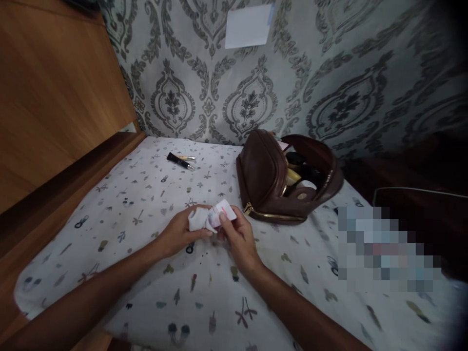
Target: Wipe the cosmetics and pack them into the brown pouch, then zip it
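Observation:
Above the middle of the printed sheet, my two hands are close together. My left hand (179, 229) is closed around a crumpled white tissue (198, 219). My right hand (241, 239) pinches a small white box (227, 211) with pink print, its thumb lying on the front face. Tissue and box touch each other between the hands. Some fingertips of both hands are hidden behind these things. To the right of my right hand stands an open brown makeup bag (261, 170), with a yellow item (292, 177) and a white-lidded item (306, 185) inside.
A black tube (179, 161) and a slim yellowish item (187, 158) lie on the patterned sheet (153, 195) at the back left. Wooden furniture (62, 83) borders the left side. Patterned wallpaper (175, 97) with a white card (248, 27) rises behind. A pixelated patch covers something at right.

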`<state>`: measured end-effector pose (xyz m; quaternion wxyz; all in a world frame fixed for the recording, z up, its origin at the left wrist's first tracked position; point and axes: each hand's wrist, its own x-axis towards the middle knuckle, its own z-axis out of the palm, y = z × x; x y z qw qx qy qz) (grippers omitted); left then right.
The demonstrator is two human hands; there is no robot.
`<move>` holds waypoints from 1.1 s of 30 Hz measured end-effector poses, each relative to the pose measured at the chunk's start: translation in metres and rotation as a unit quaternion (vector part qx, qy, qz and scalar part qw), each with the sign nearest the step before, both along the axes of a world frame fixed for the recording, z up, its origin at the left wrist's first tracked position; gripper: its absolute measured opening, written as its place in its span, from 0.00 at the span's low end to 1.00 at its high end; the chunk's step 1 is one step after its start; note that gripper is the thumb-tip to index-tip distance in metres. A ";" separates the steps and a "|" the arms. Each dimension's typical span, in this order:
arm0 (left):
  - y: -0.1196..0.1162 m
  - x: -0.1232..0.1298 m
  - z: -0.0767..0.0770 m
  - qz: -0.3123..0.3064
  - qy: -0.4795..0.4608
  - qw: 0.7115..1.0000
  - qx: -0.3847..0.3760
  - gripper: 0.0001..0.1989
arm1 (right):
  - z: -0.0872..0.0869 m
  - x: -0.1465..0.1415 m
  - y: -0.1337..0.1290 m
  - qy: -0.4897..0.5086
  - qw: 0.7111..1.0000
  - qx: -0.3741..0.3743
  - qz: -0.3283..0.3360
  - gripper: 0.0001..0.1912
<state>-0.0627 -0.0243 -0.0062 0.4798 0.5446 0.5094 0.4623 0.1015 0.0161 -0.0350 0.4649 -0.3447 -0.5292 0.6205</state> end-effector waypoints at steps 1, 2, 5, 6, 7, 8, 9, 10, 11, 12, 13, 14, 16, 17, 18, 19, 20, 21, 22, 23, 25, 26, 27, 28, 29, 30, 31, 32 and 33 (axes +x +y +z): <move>-0.001 0.001 0.001 0.000 0.015 1.000 -0.003 0.23 | -0.001 0.000 0.001 0.011 1.000 -0.023 -0.005 0.19; -0.002 0.001 0.002 -0.002 0.025 1.000 -0.006 0.22 | -0.001 0.000 0.002 0.020 0.999 -0.044 -0.007 0.19; 0.000 0.001 0.003 0.009 0.030 0.999 -0.013 0.17 | -0.001 0.000 0.003 0.045 0.995 -0.087 0.004 0.20; 0.001 0.000 0.003 0.024 0.026 0.999 -0.021 0.17 | -0.001 0.000 0.004 0.056 0.994 -0.093 0.006 0.20; 0.002 -0.001 0.002 0.043 0.017 0.998 -0.036 0.18 | 0.000 0.000 0.004 0.068 0.993 -0.094 0.007 0.20; 0.004 -0.002 0.002 0.062 0.002 0.996 -0.059 0.19 | 0.000 0.000 0.005 0.079 0.992 -0.094 0.008 0.20; 0.005 -0.004 0.002 0.075 -0.017 0.993 -0.086 0.21 | 0.001 0.000 0.005 0.090 0.992 -0.090 0.010 0.19; 0.007 -0.006 0.002 0.075 -0.040 0.990 -0.116 0.22 | 0.002 0.000 0.005 0.101 0.991 -0.084 0.013 0.18; 0.008 -0.008 0.002 0.062 -0.063 0.986 -0.144 0.24 | 0.003 0.000 0.006 0.112 0.991 -0.078 0.018 0.16; 0.009 -0.011 0.002 0.042 -0.082 0.981 -0.169 0.25 | 0.004 -0.001 0.006 0.120 0.990 -0.073 0.024 0.15; 0.010 -0.013 0.003 0.018 -0.095 0.977 -0.192 0.26 | 0.004 -0.001 0.006 0.126 0.989 -0.068 0.031 0.14; 0.011 -0.015 0.003 -0.001 -0.102 0.973 -0.209 0.27 | 0.004 -0.002 0.006 0.130 0.989 -0.066 0.036 0.13; 0.012 -0.017 0.004 -0.006 -0.105 0.971 -0.216 0.27 | 0.004 -0.002 0.005 0.136 0.987 -0.071 0.044 0.13; 0.012 -0.017 0.004 0.004 -0.101 0.974 -0.203 0.27 | 0.004 -0.002 0.005 0.140 0.986 -0.077 0.046 0.13; 0.011 -0.016 0.005 0.018 -0.094 0.978 -0.184 0.27 | 0.004 -0.002 0.005 0.147 0.984 -0.085 0.048 0.14; 0.011 -0.015 0.005 0.032 -0.085 0.983 -0.162 0.26 | 0.004 -0.001 0.006 0.154 0.982 -0.094 0.051 0.14; 0.010 -0.013 0.005 0.045 -0.071 0.986 -0.141 0.25 | 0.003 -0.001 0.006 0.162 0.980 -0.105 0.054 0.15; 0.009 -0.011 0.005 0.054 -0.054 0.989 -0.123 0.24 | 0.003 -0.001 0.007 0.167 0.978 -0.115 0.057 0.16; 0.008 -0.009 0.005 0.061 -0.036 0.992 -0.109 0.23 | 0.003 0.000 0.007 0.169 0.976 -0.122 0.060 0.17; 0.008 -0.008 0.005 0.068 -0.019 0.993 -0.096 0.22 | 0.002 0.000 0.008 0.168 0.976 -0.126 0.062 0.18; 0.007 -0.007 0.003 0.079 0.008 0.994 -0.078 0.20 | 0.002 0.001 0.008 0.162 0.976 -0.130 0.062 0.19; 0.007 -0.007 0.001 0.088 0.015 0.994 -0.070 0.20 | 0.001 0.001 0.009 0.158 0.977 -0.131 0.061 0.18; 0.007 -0.007 0.000 0.099 0.017 0.993 -0.065 0.20 | 0.001 0.001 0.009 0.156 0.977 -0.132 0.058 0.17; 0.008 -0.008 -0.002 0.111 0.013 0.992 -0.061 0.19 | 0.001 0.001 0.009 0.155 0.977 -0.133 0.055 0.15; 0.008 -0.008 -0.003 0.124 0.001 0.991 -0.058 0.19 | 0.001 0.001 0.010 0.157 0.977 -0.134 0.050 0.13; 0.009 -0.009 -0.004 0.138 -0.017 0.989 -0.059 0.19 | 0.001 0.001 0.010 0.161 0.976 -0.136 0.046 0.12; 0.010 -0.009 -0.004 0.153 -0.043 0.985 -0.064 0.19 | 0.001 0.002 0.011 0.167 0.975 -0.141 0.041 0.12; 0.011 -0.009 -0.003 0.169 -0.073 0.980 -0.072 0.19 | 0.000 0.002 0.012 0.174 0.973 -0.148 0.037 0.12; 0.012 -0.009 -0.002 0.184 -0.102 0.974 -0.084 0.20 | 0.000 0.002 0.013 0.182 0.970 -0.157 0.034 0.13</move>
